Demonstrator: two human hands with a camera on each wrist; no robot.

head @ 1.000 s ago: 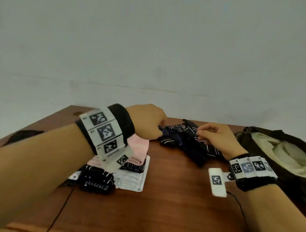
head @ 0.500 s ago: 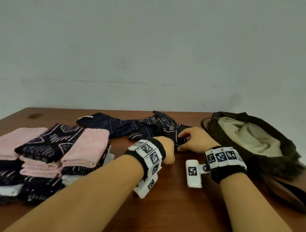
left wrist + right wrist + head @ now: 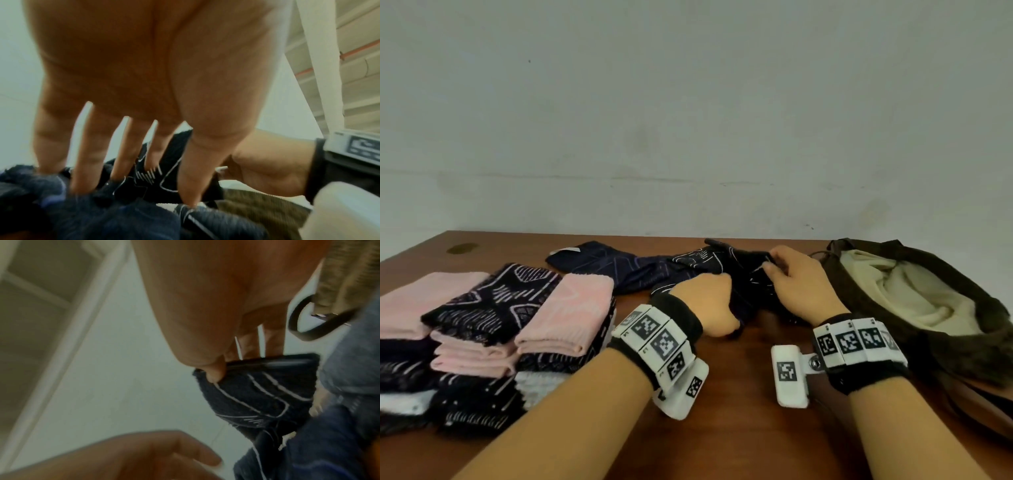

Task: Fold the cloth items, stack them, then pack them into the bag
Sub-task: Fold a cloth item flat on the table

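1. The right hand (image 3: 799,286) is pinching a hem of the dark patterned cloth (image 3: 736,270); in the right wrist view its thumb (image 3: 213,369) is pressing the folded edge against the fingers behind it, so this grip is closed on the cloth.
2. The left hand (image 3: 705,305) is gripping the same cloth at its near side; in the left wrist view its fingers (image 3: 125,146) are reaching down into the bunched fabric, with the tips buried in it.
3. The cloth is lying crumpled between the two hands, close to the far edge of the table (image 3: 722,428) and roughly at its middle. A navy cloth (image 3: 619,265) is stretching away from it toward the far left, its long axis running along the far edge; whether the two are touching or overlapping I cannot tell.
4. The relation that matters: the bag (image 3: 962,339) is sitting open at the right edge, just beside the right hand, so that hand is nearer for packing. The stacks of folded cloths (image 3: 493,325), pink and dark patterned, are standing at the left edge, nearer the left hand.
5. Judging from this, folding is not finished: two cloths are still loose, and the bag's pale lining is showing with no folded cloth visible inside.
6. The table is brown wood, with a plain pale wall (image 3: 688,120) rising behind its far edge.
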